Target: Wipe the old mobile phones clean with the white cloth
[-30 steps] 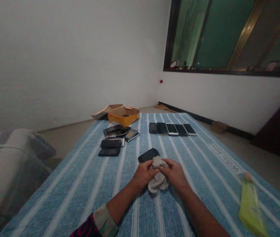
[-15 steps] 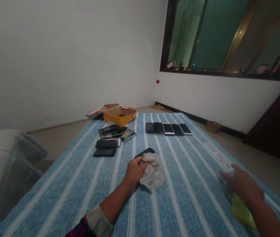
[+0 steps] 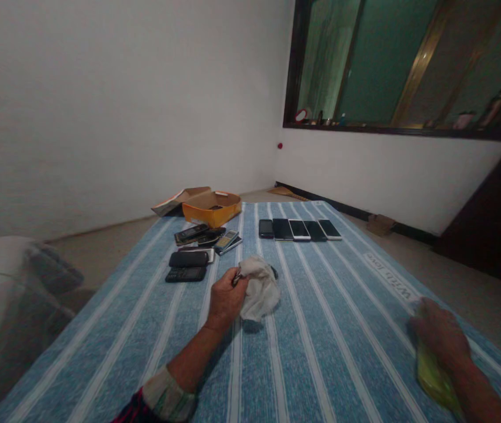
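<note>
My left hand (image 3: 224, 298) is closed on a dark phone and a crumpled white cloth (image 3: 258, 288) that drapes over it, a little above the blue striped sheet (image 3: 321, 329). Only a dark edge of the phone (image 3: 274, 272) shows past the cloth. My right hand (image 3: 439, 333) is far to the right, low on the sheet, lying over the top of a yellow-green bottle (image 3: 434, 379). Its fingers curl down on the bottle.
A row of several smartphones (image 3: 300, 230) lies at the far end of the sheet. A pile of older phones (image 3: 197, 249) sits left of them, behind it an open orange box (image 3: 211, 207). A folded blanket (image 3: 7, 294) is at the left.
My right hand let go of the cloth, swung out to the right and came down on the yellow-green bottle. My left hand kept the phone and cloth and lifted them slightly.
</note>
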Motion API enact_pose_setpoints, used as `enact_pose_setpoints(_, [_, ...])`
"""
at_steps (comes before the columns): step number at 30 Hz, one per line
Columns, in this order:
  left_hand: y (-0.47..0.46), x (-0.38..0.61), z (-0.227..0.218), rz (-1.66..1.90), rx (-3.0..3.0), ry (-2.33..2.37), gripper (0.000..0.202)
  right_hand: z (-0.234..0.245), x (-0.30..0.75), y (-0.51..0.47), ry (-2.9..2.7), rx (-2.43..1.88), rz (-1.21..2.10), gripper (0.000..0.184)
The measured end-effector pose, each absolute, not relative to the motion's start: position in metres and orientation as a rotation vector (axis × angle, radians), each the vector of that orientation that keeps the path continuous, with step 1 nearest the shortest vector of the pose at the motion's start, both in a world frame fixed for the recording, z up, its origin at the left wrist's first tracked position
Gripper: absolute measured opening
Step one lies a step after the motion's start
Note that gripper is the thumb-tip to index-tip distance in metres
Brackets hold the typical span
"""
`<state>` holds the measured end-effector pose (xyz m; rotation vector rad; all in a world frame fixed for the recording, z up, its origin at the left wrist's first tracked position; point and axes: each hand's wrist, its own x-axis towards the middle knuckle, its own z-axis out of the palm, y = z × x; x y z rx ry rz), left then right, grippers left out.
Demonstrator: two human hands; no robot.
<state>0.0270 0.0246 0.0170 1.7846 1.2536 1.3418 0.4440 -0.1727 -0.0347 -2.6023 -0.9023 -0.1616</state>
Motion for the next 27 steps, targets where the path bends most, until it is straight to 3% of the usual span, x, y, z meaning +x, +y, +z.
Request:
enact_pose_setpoints(6, [0.023, 0.029, 0.018, 1.318, 1.718, 1.232, 0.023, 0.002, 0.388, -0.155, -0.945, -2.205, -0.086, 0.07])
enact_pose_setpoints(11, [0.021, 0.032, 0.015, 1.305, 1.699, 1.273, 0.02, 0.031, 0.31, -0.129, -0.908, -1.676, 0.219, 0.07])
enact_pose_setpoints(15, [0.02, 0.031, 0.015, 1.349, 1.787, 1.328, 0.018, 0.036, 0.267, -0.109, -0.959, -1.349, 0.449, 0.082])
enact_pose_setpoints(27, [0.019, 0.029, 0.015, 1.342, 1.883, 1.317, 0.016, 0.04, 0.238, -0.095, -1.059, -1.334, 0.37, 0.096])
